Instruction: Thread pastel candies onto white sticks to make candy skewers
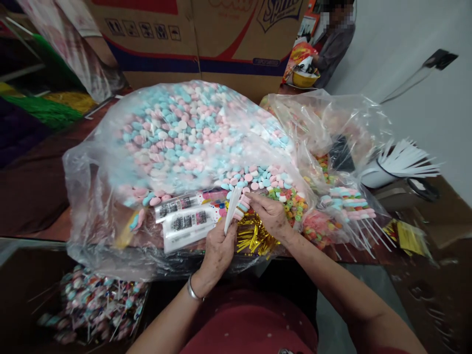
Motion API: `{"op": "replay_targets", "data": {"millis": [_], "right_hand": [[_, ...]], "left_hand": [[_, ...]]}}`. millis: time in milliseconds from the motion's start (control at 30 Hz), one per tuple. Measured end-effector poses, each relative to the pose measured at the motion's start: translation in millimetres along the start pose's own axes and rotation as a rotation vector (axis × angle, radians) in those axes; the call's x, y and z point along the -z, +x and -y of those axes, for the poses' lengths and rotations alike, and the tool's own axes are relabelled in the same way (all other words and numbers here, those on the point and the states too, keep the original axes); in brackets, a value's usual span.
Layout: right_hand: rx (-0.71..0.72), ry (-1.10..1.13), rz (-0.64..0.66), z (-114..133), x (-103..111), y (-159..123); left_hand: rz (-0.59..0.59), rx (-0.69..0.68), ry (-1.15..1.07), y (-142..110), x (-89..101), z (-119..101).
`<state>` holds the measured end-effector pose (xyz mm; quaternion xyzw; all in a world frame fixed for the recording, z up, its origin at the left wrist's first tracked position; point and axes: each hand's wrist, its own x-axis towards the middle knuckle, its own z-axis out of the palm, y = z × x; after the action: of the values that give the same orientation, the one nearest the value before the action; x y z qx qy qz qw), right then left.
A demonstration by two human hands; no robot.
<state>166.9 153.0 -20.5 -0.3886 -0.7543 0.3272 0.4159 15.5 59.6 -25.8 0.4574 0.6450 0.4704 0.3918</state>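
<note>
My left hand (218, 250) is closed around a white stick (232, 209) that points up and away. My right hand (268, 212) pinches small pink and white candies (241, 204) at the stick's top end. Both hands hover over a pile of gold twist ties (254, 236). Just behind them lies a large clear plastic bag (184, 132) full of pink, blue and white candies, open toward me. Printed label packets (184, 219) lie at the bag's mouth, left of my hands.
Finished candy skewers (348, 204) lie to the right, with a bundle of white sticks (401, 162) beyond. More wrapped skewers (92, 305) fill a bin at lower left. Cardboard boxes (206, 39) stand behind. Another person (332, 44) sits at the far right by a yellow bowl (304, 78).
</note>
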Motion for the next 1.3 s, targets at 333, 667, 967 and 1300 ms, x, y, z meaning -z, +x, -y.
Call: {"op": "replay_targets", "data": {"millis": [333, 667, 967, 1300], "right_hand": [[-0.195, 0.482, 0.004, 21.4, -14.0, -7.8], [-0.395, 0.842, -0.148, 38.0, -25.6, -10.2], [-0.527, 0.878, -0.193, 35.1, -33.0, -10.2], [-0.389, 0.808, -0.179, 46.5, -27.7, -16.8]], "left_hand": [[0.051, 0.114, -0.218, -0.2, 1.0, 7.4], [0.14, 0.062, -0.193, -2.2, 6.2, 7.6], [0.089, 0.027, -0.135, -0.3, 4.6, 21.5], [0.103, 0.092, -0.119, -4.8, 8.2, 8.4]]}}
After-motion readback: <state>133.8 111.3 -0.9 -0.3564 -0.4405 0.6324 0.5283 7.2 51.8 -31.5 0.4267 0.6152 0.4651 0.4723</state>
